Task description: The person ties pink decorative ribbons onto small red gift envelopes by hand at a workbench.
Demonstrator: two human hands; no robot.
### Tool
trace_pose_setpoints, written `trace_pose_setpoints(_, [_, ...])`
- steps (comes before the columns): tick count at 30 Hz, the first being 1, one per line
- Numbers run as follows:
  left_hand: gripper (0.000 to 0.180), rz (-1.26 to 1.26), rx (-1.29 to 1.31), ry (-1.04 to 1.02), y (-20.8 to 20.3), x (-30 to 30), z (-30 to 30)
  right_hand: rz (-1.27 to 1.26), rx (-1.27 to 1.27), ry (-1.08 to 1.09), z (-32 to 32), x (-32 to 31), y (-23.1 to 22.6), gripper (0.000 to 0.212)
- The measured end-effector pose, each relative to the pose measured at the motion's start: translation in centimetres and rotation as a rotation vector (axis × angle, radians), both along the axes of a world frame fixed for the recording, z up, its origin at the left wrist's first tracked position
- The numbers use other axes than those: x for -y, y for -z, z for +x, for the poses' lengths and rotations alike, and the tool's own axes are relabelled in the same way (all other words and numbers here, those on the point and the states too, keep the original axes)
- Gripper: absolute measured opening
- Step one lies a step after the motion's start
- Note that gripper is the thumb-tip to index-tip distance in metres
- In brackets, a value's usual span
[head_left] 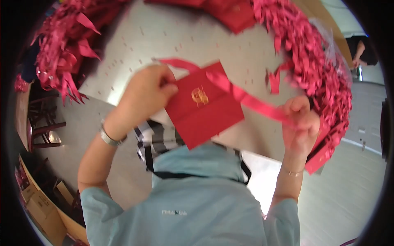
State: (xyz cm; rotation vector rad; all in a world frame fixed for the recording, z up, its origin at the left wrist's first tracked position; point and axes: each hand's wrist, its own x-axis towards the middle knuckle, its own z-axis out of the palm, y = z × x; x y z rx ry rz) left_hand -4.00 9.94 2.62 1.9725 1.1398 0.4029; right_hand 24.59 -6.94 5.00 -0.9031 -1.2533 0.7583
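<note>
Nearest us, our pale blue shirt (193, 205). Above it our left hand (150, 88) pinches the flat red paper envelope (203, 106) at its top-left edge; our right hand (301, 121) has its grip closed on the red ribbon strip (250, 100) running rightward across the worktop (164, 41).

Both forearms rise from the lower edge, elbows bent and spread wide. The left hand (148, 88) is raised higher, fingers curled inward in a pinch, a band on its wrist. The right hand (301, 123) sits lower and further out, closed into a fist, a thin bracelet below it.
</note>
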Motion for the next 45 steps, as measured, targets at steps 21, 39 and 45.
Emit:
trace_pose_setpoints(21, [0.011,0.230,-0.041,0.096,1.4,1.0,5.2,0.173,0.147,-0.260,-7.3,-3.9,-7.8,0.017])
trace_pose_setpoints(39, [0.012,0.329,0.099,0.201,0.6,1.4,4.7,-0.368,0.592,0.142,-7.0,-6.1,3.4,0.011])
trace_pose_setpoints(45, [0.025,0.001,0.163,0.359,3.0,-1.1,4.3,-0.442,0.522,0.202,-6.7,-6.5,5.6,0.011])
